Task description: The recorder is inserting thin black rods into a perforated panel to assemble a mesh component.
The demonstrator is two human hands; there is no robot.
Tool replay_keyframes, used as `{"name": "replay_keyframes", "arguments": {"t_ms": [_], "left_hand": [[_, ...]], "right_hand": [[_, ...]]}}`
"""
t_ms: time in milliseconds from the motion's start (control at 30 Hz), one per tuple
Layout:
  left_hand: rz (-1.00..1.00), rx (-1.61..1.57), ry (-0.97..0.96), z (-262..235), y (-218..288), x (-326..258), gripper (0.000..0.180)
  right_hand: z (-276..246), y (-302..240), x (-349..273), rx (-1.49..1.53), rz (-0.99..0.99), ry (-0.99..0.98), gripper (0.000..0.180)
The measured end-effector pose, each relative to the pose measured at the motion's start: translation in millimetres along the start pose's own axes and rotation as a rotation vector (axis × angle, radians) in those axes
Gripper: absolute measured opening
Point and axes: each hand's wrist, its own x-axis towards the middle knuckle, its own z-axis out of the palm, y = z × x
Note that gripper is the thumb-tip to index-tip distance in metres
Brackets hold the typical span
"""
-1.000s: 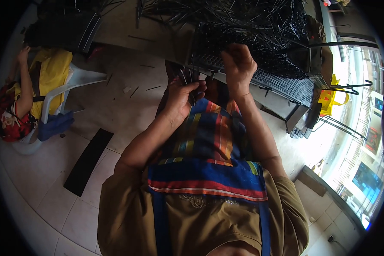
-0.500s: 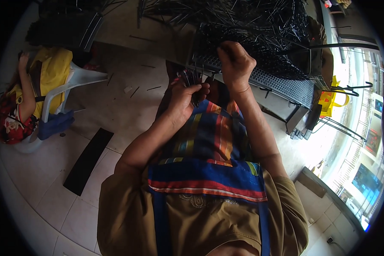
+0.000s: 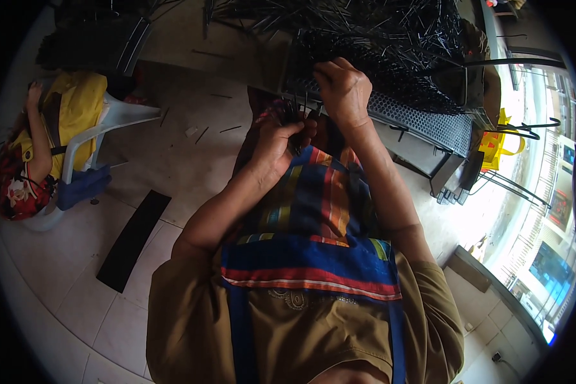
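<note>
My left hand [image 3: 278, 137] is closed around a small bundle of thin black sticks [image 3: 296, 115] held over my lap. My right hand [image 3: 344, 86] is a fist at the near edge of a black perforated crate [image 3: 422, 125], gripping black sticks from the big tangled heap [image 3: 390, 45] inside it. The two hands are close together, almost touching. A striped multicoloured apron [image 3: 313, 217] covers my lap beneath them.
A person in yellow [image 3: 38, 141] sits on a white plastic chair [image 3: 118, 118] at the left. A black strip [image 3: 134, 237] lies on the tiled floor. More black sticks are piled at the top. A yellow bag [image 3: 496, 144] and black wire stands are at the right.
My right hand has dropped slightly toward my left hand at the crate's edge. My left hand has stayed closed on its bundle.
</note>
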Motion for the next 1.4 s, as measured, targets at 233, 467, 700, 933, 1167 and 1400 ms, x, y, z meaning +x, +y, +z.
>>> {"name": "replay_keyframes", "arguments": {"t_ms": [233, 467, 700, 933, 1167, 1400], "left_hand": [[-0.035, -0.042, -0.07, 5.4, 3.8, -3.7, 0.017], [-0.011, 0.037, 0.032, 3.8, 1.9, -1.0, 0.021], [-0.055, 0.101, 0.111, 1.5, -2.9, 0.6, 0.021], [-0.08, 0.068, 0.104, 1.8, -0.6, -2.1, 0.02], [-0.053, 0.046, 0.08, -1.6, -4.4, 0.1, 0.013], [-0.053, 0.012, -0.022, 6.6, 3.4, -1.0, 0.012]], "right_hand": [[-6.7, 5.7, -19.5, 0.268, 0.097, -0.011, 0.014], [-6.0, 11.4, -24.1, 0.681, 0.438, 0.063, 0.01], [-7.2, 14.0, -9.5, 0.377, 0.15, 0.344, 0.01], [-7.1, 11.4, -7.9, 0.256, 0.016, 0.327, 0.012], [0.7, 2.4, -18.7, 0.063, -0.101, 0.164, 0.012], [-0.7, 3.4, -29.2, 0.152, 0.029, 0.126, 0.017]]}}
